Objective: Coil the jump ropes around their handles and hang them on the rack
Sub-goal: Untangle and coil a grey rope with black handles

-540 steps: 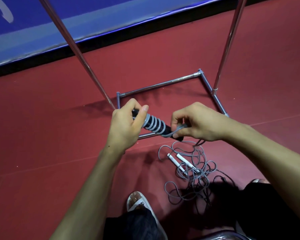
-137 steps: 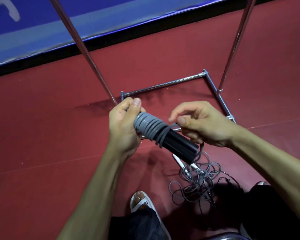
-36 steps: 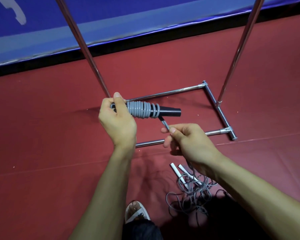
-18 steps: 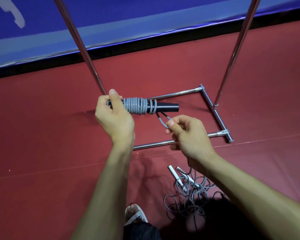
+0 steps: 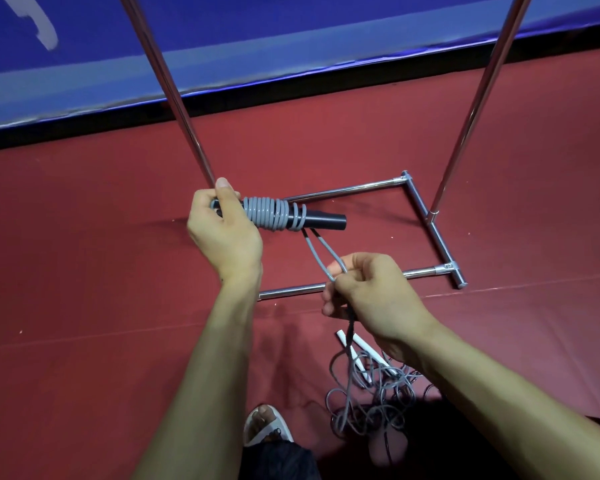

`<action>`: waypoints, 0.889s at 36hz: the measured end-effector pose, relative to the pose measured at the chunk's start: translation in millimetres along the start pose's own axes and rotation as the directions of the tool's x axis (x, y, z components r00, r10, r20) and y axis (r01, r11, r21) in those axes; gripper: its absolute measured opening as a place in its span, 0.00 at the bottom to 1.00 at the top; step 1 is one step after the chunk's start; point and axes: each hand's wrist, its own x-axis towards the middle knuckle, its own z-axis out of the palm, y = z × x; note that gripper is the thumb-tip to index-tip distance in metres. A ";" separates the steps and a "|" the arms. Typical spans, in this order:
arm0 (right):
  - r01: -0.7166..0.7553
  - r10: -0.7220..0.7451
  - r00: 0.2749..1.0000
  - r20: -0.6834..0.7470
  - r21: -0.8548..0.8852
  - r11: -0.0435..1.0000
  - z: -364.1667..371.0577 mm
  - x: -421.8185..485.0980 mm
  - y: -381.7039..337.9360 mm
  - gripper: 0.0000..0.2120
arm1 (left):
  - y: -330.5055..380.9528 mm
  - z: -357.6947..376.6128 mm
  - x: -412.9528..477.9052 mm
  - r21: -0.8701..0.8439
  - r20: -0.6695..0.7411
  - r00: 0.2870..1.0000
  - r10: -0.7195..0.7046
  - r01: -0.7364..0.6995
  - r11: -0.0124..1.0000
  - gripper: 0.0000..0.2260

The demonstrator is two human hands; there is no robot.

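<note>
Now the left hand [image 5: 224,233] is gripping the coiled handles [image 5: 321,220] above the base of the rack [image 5: 343,191]. The right hand [image 5: 374,292] is pinching a rope loop [image 5: 329,252], drawing it longer and nearer than before.

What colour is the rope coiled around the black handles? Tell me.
The coiled rope is grey; the head view shows it.

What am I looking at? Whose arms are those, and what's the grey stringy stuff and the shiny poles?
The camera sits on a person's head and looks down, so those are their own arms. The left hand holds black jump-rope handles with grey rope wound round them. The right hand pinches a loop of that rope. The shiny poles are a metal rack standing on the red floor. Near the person's sandal lies a tangled pile of more rope with white handles.
</note>
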 end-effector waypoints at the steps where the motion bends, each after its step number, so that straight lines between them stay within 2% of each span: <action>1: -0.005 0.005 1.000 0.005 -0.007 1.000 -1.0 0.1 0.2 0.10 | -1.1 -0.7 0.7 0.000 -0.002 1.000 0.001 -0.001 1.000 0.15; 6: -0.032 0.031 0.999 0.043 0.020 0.999 -6.0 1.0 -1.2 0.14 | -2.8 -1.1 0.5 0.011 0.006 1.000 0.010 -0.010 1.000 0.15; 11: -0.021 0.021 1.000 -0.009 0.043 0.999 -9.1 -0.1 0.1 0.18 | -3.9 0.4 1.3 0.020 0.002 1.000 0.015 -0.015 1.000 0.15; 17: -0.004 0.003 1.000 0.005 0.157 0.988 -10.6 -5.9 0.2 0.31 | -7.8 -1.8 6.1 0.036 -0.034 0.999 -0.003 0.004 0.999 0.14; 21: -0.041 0.046 0.999 -0.020 0.186 0.982 -4.9 -10.4 -3.4 0.22 | -7.4 -3.6 8.2 0.050 -0.043 0.998 0.036 -0.033 0.998 0.13; 24: -0.064 0.070 0.997 -0.024 0.198 0.978 -0.9 -14.5 -5.3 0.16 | -5.7 -5.0 3.1 0.091 0.013 0.993 0.117 -0.117 0.989 0.12; 26: -0.032 0.032 0.999 -0.003 0.148 0.989 1.1 -17.0 -6.8 0.08 | -6.4 -6.1 0.2 0.112 0.052 0.984 0.168 -0.173 0.979 0.13; 29: 0.079 -0.082 0.996 -0.028 -0.081 0.994 -1.8 -13.4 -2.6 0.13 | -7.4 -7.8 -1.4 0.131 0.092 0.975 0.204 -0.215 0.968 0.14; 32: 0.156 -0.186 0.980 -0.064 -0.325 0.933 -9.5 -6.4 0.0 0.08 | -4.9 -9.9 -5.1 0.163 0.130 0.957 0.258 -0.277 0.947 0.12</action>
